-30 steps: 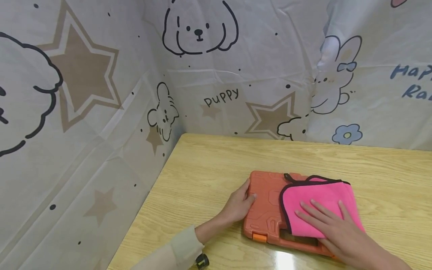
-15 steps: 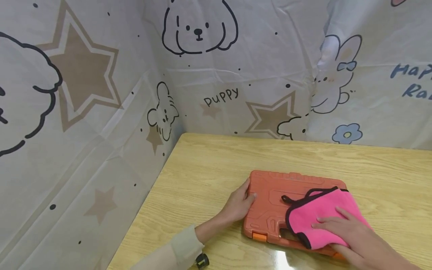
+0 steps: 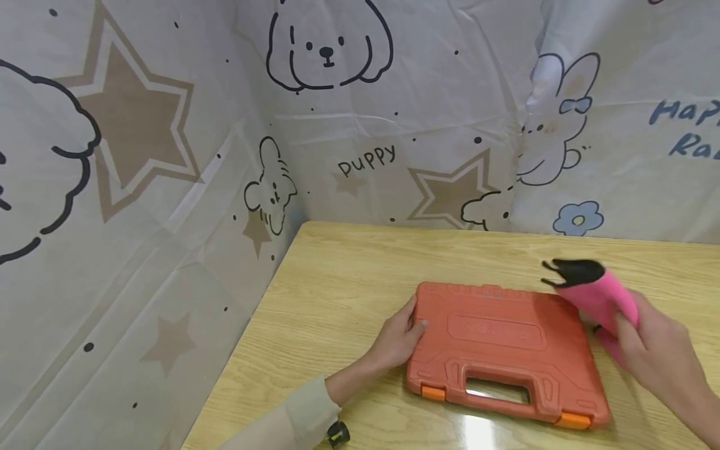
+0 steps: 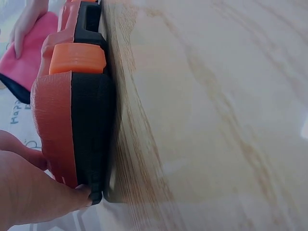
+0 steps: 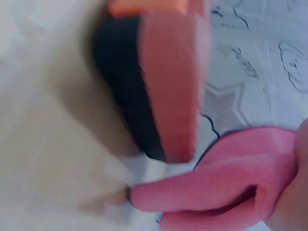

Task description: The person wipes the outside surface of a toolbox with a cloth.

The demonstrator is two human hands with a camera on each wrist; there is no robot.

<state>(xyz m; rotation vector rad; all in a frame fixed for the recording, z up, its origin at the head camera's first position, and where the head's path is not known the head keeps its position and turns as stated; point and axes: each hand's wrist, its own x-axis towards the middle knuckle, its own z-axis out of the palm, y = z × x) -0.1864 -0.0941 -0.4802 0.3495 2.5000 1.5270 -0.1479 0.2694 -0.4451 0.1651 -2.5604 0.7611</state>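
A red plastic carrying case [image 3: 495,331] with a cut-out handle lies flat on the table, its orange latches [image 3: 574,420] toward me. My left hand [image 3: 394,340] grips its left end, thumb on the lid. In the left wrist view the case [image 4: 55,120] shows a red upper half over a black lower half. Off its right end, my right hand [image 3: 664,344] holds a folded pink cloth [image 3: 610,297] with black edging, bunched between thumb and fingers. The right wrist view has the cloth [image 5: 216,187] hanging in folds close to the case's corner [image 5: 173,120].
The wood-grain table [image 3: 337,269] runs back to a printed fabric backdrop [image 3: 360,119], with a second fabric wall [image 3: 169,281] along the left. A small black object [image 3: 337,433] shows by the left sleeve [image 3: 309,406].
The right hand has gone from lying flat on the cloth to gripping it, and has carried it rightward off the lid, baring the whole top. The left hand stays where it was.
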